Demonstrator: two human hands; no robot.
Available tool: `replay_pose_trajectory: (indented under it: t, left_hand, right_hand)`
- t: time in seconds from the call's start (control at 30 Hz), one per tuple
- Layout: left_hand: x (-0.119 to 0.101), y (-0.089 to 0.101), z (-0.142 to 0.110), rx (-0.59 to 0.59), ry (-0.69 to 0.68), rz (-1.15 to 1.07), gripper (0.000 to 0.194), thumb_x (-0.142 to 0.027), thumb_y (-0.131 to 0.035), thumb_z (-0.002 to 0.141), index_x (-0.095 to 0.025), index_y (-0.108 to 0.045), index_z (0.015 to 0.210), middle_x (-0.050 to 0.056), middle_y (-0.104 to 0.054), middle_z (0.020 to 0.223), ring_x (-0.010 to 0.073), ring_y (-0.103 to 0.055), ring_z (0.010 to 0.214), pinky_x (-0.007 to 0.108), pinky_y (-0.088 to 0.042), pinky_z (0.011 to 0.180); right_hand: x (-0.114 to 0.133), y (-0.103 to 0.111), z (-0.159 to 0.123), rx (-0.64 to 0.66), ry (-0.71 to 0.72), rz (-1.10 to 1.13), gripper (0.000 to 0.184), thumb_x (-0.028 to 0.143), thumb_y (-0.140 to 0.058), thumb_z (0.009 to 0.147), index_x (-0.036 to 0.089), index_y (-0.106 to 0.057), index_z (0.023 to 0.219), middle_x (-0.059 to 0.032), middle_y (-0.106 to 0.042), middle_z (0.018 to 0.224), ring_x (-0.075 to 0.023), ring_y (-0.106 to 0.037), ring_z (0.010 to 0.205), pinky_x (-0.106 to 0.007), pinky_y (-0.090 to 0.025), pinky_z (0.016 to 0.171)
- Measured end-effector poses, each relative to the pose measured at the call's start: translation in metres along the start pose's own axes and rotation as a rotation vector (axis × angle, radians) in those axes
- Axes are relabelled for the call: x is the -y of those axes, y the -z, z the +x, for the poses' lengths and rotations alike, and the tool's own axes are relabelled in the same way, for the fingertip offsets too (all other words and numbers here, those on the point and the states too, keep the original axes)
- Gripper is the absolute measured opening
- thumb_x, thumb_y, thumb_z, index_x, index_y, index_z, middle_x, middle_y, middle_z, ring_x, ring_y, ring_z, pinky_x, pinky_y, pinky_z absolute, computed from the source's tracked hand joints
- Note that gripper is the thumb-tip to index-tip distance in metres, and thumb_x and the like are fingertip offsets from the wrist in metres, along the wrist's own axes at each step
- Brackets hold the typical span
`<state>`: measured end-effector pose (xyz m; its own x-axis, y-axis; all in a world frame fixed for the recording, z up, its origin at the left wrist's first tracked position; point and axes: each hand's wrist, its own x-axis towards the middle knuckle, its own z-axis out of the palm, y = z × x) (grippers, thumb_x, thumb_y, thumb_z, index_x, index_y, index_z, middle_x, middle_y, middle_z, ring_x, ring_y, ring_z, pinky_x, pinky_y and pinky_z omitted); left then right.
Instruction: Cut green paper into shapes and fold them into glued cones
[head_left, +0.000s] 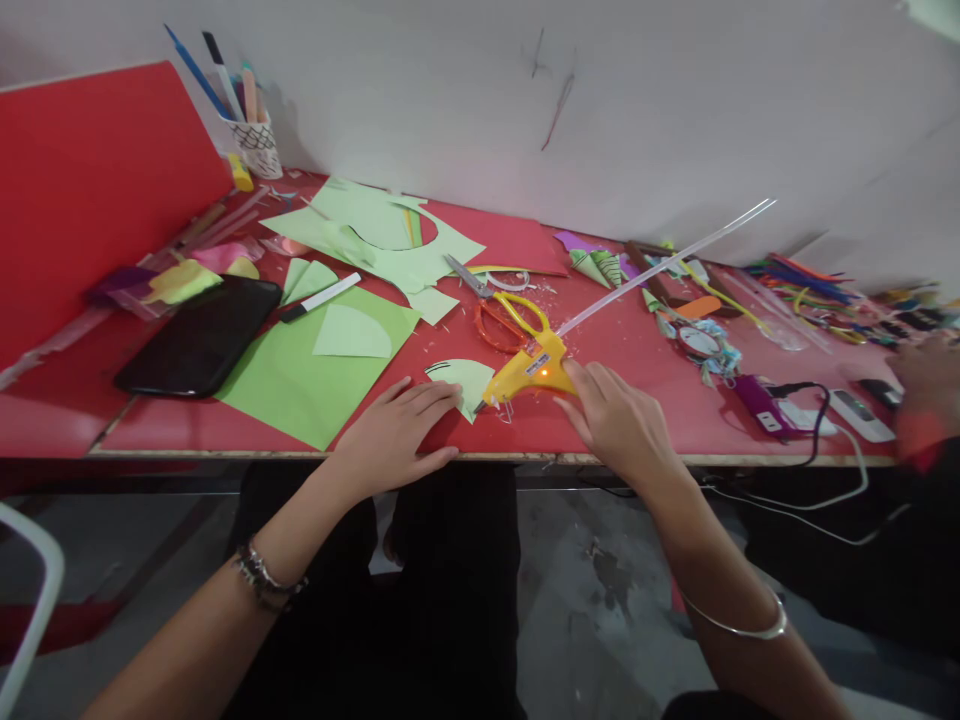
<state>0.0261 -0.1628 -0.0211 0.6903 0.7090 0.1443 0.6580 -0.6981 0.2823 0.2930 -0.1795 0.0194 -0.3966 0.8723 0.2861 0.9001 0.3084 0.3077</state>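
Observation:
My right hand (622,420) is wrapped round the handle of a yellow glue gun (529,370), whose small orange light glows. A long clear glue stick (667,265) sticks out of its back. The gun's nozzle points left and down, at the edge of a pale green fan-shaped paper piece (466,378) with dark lines on it; whether they touch I cannot tell. My left hand (401,430) lies flat, its fingertips on the left side of that piece. Just behind the gun are scissors (499,310) with orange and yellow handles, lying spread.
A black phone (199,340), a bright green sheet (307,380), a marker (322,297) and pale green offcuts (375,230) lie to the left. A pen cup (257,148) stands behind. Rightward are a purple device (765,408), cables (847,480) and another person's blurred hand (926,390).

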Motion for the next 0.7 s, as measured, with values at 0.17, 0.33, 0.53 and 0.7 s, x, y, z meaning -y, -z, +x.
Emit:
replay_pose_trajectory:
  t: [0.17, 0.33, 0.53, 0.7]
  left_hand:
    - [0.0005, -0.0008, -0.0008, -0.005, -0.002, 0.002, 0.055, -0.048, -0.036, 0.083, -0.02, -0.034, 0.131, 0.005, -0.038, 0.136, 0.0196, -0.035, 0.123, 0.037, -0.018, 0.106]
    - [0.0002, -0.0006, -0.0011, -0.012, -0.002, 0.01, 0.056, -0.049, -0.034, 0.084, -0.02, -0.033, 0.131, 0.004, -0.039, 0.135, 0.0188, -0.035, 0.123, 0.037, -0.018, 0.106]
    - [-0.0005, 0.0003, -0.0007, -0.008, 0.0, 0.024, 0.056, -0.049, -0.034, 0.084, -0.019, -0.033, 0.131, 0.004, -0.038, 0.136, 0.0185, -0.035, 0.123, 0.037, -0.019, 0.106]
    - [-0.0004, 0.0005, -0.0006, -0.007, 0.001, 0.018, 0.056, -0.049, -0.035, 0.083, -0.02, -0.033, 0.131, 0.004, -0.038, 0.136, 0.0186, -0.035, 0.123, 0.037, -0.019, 0.106]
  right_hand:
    - [0.0005, 0.0005, -0.0009, -0.022, -0.013, -0.054, 0.038, 0.033, -0.035, 0.088, 0.012, -0.043, 0.118, -0.0097, -0.058, 0.09, -0.0192, -0.053, 0.079, -0.026, -0.037, 0.054]
    - [0.0028, 0.006, -0.0033, -0.017, 0.028, -0.029, 0.038, 0.035, -0.033, 0.089, 0.012, -0.043, 0.118, -0.0097, -0.058, 0.089, -0.0185, -0.053, 0.078, -0.026, -0.037, 0.054]
    - [0.0027, 0.0065, -0.0037, -0.009, 0.027, -0.023, 0.039, 0.036, -0.034, 0.088, 0.012, -0.044, 0.117, -0.0096, -0.059, 0.091, -0.0186, -0.053, 0.078, -0.026, -0.038, 0.056]
    - [0.002, 0.0038, -0.0023, -0.01, 0.024, -0.011, 0.039, 0.037, -0.034, 0.088, 0.012, -0.044, 0.117, -0.0099, -0.058, 0.093, -0.0186, -0.054, 0.079, -0.026, -0.038, 0.056]
